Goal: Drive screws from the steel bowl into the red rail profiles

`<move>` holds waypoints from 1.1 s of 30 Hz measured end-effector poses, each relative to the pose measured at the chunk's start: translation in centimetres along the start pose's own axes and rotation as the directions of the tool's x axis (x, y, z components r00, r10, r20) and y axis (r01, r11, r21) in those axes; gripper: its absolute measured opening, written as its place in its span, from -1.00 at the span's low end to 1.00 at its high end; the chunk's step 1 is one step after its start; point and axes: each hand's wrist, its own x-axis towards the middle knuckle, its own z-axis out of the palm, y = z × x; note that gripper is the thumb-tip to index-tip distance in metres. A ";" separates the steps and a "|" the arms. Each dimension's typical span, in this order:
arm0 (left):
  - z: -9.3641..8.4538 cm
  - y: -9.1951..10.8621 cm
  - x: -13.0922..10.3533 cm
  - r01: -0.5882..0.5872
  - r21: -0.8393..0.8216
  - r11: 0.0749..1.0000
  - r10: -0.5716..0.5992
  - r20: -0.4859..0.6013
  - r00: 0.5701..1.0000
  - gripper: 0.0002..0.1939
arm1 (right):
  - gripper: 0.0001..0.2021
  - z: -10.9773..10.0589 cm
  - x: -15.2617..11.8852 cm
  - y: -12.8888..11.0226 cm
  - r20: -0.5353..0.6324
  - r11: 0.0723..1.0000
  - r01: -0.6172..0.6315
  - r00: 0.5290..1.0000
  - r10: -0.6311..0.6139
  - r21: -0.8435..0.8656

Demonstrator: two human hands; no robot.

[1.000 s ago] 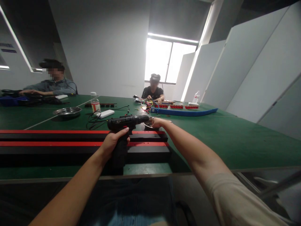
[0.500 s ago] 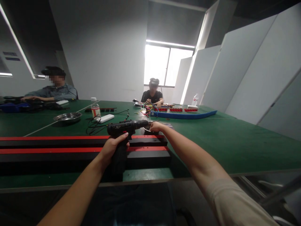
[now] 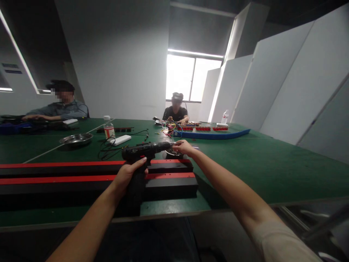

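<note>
My left hand is wrapped around the grip of a black cordless drill, held above two long rails and pointing right. A thin bit sticks out from its chuck. Close to the bit's tip is my right hand, its fingers drawn together; what they hold, if anything, is too small to make out. Below those fingers stands a small metal bowl with little dark and shiny pieces in it. The rear rail and the front rail are black with red top strips.
On the green table are a metal dish, a white-capped bottle, a white power bank with a black cable, and a long blue strip. Coloured wires lie before a person; another person sits left.
My right hand has lifted from the bowl toward the bit's tip, showing more of the bowl's contents. The drill stays in my left hand, shifted slightly left in view.
</note>
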 end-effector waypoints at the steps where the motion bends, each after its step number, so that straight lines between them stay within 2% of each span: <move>1: 0.0 0.0 0.0 0.002 -0.006 1.000 -0.002 -0.008 1.000 -0.65 | -0.83 -0.2 -0.4 0.1 -0.016 0.996 0.016 1.000 -0.015 0.091; 4: -0.2 -0.2 0.3 -0.006 -0.033 0.999 0.005 -0.006 1.000 -0.68 | -0.75 -0.8 -2.0 0.2 -0.052 0.958 0.048 0.998 -0.034 0.282; 8: -0.7 -0.6 0.7 0.002 -0.002 1.000 -0.002 0.024 1.000 -0.62 | -0.66 -1.5 -4.6 0.1 0.009 0.876 0.064 0.997 -0.078 0.478; 10: -0.9 -0.7 0.8 -0.005 0.005 1.000 0.004 0.036 0.999 -0.61 | -0.65 -1.6 -5.8 0.0 0.034 0.807 0.050 0.996 -0.087 0.589; 15: -1.1 -0.8 0.9 -0.018 -0.012 1.000 0.018 0.038 0.999 -0.63 | -0.70 -1.1 -7.3 -0.4 -0.035 0.596 0.066 0.997 -0.062 0.800; 21: -1.6 -1.2 1.4 -0.004 0.017 1.000 0.004 0.039 0.999 -0.60 | -0.77 -1.0 -8.0 -0.2 -0.029 0.448 0.033 0.999 -0.014 0.894; 28: -1.4 -1.0 1.2 -0.014 0.006 1.000 0.014 0.032 0.999 -0.63 | -0.76 -2.0 -8.4 0.3 0.034 0.401 -0.008 0.998 -0.057 0.916; 33: -1.1 -0.7 0.7 -0.003 0.006 1.000 0.003 0.029 1.000 -0.64 | -0.80 -1.8 -8.4 0.3 0.045 0.335 -0.027 0.998 -0.044 0.942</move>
